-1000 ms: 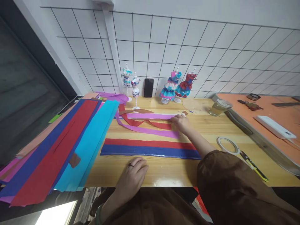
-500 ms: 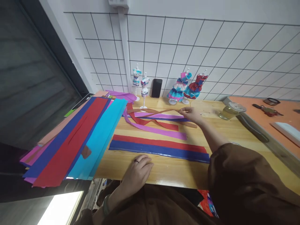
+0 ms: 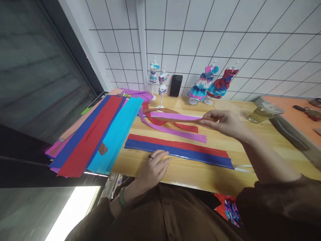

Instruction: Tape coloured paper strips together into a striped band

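At the left end of the table [image 3: 185, 170], one layered stack of strips [image 3: 92, 137] slants out past the edge, its sheets overlapping too much to count, with one brown scrap [image 3: 102, 148] on top. Next comes the left hand [image 3: 154, 169], resting on the wood with fingers loosely bent around nothing. It lies by the lower edge of one blue strip [image 3: 200, 157]; whether it touches, I cannot tell. One flat red strip [image 3: 190, 145] runs along the blue one's upper edge — this pair looks settled and straight.

Behind stand two small dress forms [image 3: 162, 85] in brief wraps, then one phone [image 3: 176, 85] propped against the wall. In front of these is the part that seems unfinished: two purple strips [image 3: 185, 135], what looks like one twisted red ribbon [image 3: 187, 127], and a brown strip [image 3: 192, 121] not yet laid flat. The right hand [image 3: 225, 125] pinches the brown strip's right end between thumb and fingers; a brown curve farther back may be the same piece or a second.

Farther right, two forms in full skirts [image 3: 202, 87] look finished — half of the four, by my count. Then come one pale ring [image 3: 243, 168], partly visible, and one lidded cup [image 3: 264, 113].
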Motion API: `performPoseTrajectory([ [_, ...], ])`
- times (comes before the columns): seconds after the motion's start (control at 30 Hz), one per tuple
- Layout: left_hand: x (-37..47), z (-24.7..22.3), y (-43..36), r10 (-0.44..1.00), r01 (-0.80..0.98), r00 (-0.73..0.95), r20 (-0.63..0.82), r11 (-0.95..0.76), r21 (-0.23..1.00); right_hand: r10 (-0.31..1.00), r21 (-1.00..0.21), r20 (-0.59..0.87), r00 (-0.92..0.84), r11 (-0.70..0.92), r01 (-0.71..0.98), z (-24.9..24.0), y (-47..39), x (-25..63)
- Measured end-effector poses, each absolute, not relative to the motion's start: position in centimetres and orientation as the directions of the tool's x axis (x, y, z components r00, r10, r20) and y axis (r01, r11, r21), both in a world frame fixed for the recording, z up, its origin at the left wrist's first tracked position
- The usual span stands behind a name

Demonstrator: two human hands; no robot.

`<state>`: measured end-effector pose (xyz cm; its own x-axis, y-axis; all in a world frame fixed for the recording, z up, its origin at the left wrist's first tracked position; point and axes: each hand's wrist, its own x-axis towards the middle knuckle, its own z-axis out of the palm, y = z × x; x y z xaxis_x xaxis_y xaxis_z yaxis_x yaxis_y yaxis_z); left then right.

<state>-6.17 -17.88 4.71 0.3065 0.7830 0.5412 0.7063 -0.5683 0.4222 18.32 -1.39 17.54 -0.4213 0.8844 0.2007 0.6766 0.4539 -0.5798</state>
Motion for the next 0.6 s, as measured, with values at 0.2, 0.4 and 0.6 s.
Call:
performPoseTrajectory([
  [0.2,-4.4,10.3,-17.0,0.629,0.583,0.384,0.677,-0.733,0.351,0.544,-0.487,0.154,-0.825,0.768,0.416,17.6,-10.9,16.9],
  [0.4,-2.8,10.7,-15.8,0.538,0.399,0.609,0.582,-0.843,0.362,0.500,-0.438,0.178,-0.847,0.812,0.387,18.0,-15.4,19.0],
  [0.6,-3.6,9.5,-15.8,0.610,0.385,0.661,0.437,-0.776,0.500,0.657,-0.451,0.154,-0.738,0.712,0.539,16.4,-16.3,22.7],
])
